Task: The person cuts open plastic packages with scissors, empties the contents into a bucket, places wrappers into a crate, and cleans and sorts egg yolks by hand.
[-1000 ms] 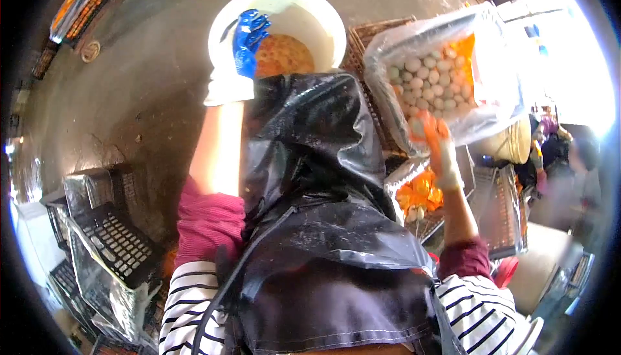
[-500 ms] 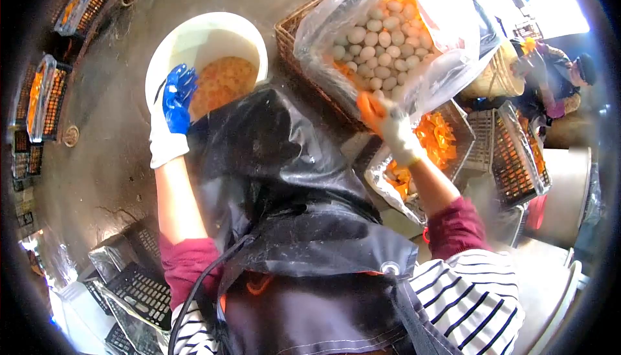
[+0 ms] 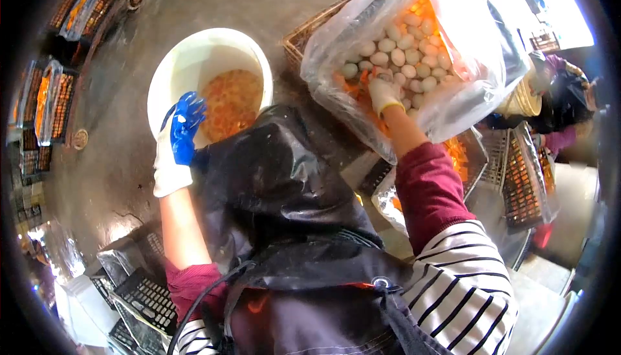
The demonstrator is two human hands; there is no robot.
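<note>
My left hand (image 3: 180, 132), in a white glove with a blue coating, is at the near left rim of a white bucket (image 3: 158, 77). Its fingers are loosely bent and slightly apart, with nothing visible in them. Cloudy brownish liquid with foam (image 3: 231, 106) lies in the bucket. My right hand (image 3: 384, 94), in a white and orange glove, reaches into a clear plastic bag (image 3: 326, 44) lining a crate, among many pale eggs (image 3: 414, 56). Its fingertips are at the eggs, partly hidden; whether they grip one I cannot tell.
The woven brown crate (image 3: 301, 38) shows beside the bag. Below it, another lined container holds orange pieces (image 3: 457, 156). Dark crates stand at left (image 3: 61, 99), lower left (image 3: 145, 297) and right (image 3: 522, 177). Another person (image 3: 566, 96) is at the far right. A black apron (image 3: 284, 180) covers my lap.
My right hand has moved up and forward from the bag's near edge into the eggs. My left hand stays by the bucket rim. The whole view has shifted slightly.
</note>
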